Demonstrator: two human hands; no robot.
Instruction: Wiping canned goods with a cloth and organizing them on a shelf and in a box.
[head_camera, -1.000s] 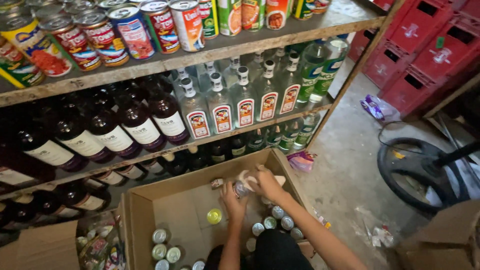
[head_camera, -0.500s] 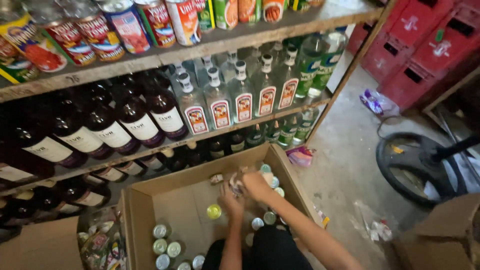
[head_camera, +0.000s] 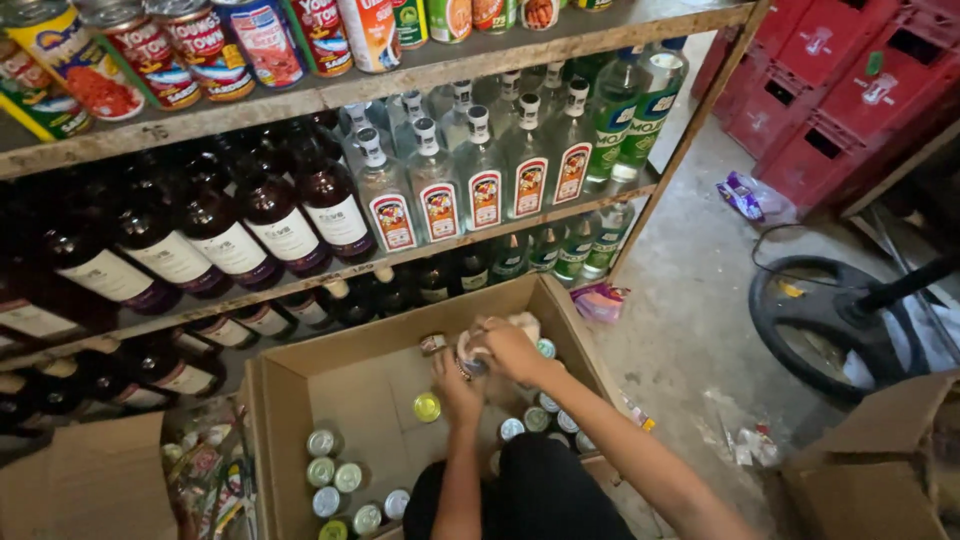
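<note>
Right hand (head_camera: 512, 350) clamps over a small can (head_camera: 470, 355) above the cardboard box (head_camera: 300, 370), and left hand (head_camera: 458, 390) seems to cup it from below, grip unclear. Both have barely shifted since before; other cans (head_camera: 335, 470) sit inside, bottle shelves (head_camera: 450, 245) behind.

Brown cardboard box (head_camera: 330, 390) holds silver-topped cans (head_camera: 335, 475) and one yellow-lidded can (head_camera: 427, 407); beside it, red crates (head_camera: 850, 90) and dark brown bottles (head_camera: 270, 215).

A shop storeroom: bottle-stocked shelves (head_camera: 330, 265), canned goods (head_camera: 230, 45), red crates (head_camera: 850, 90).
</note>
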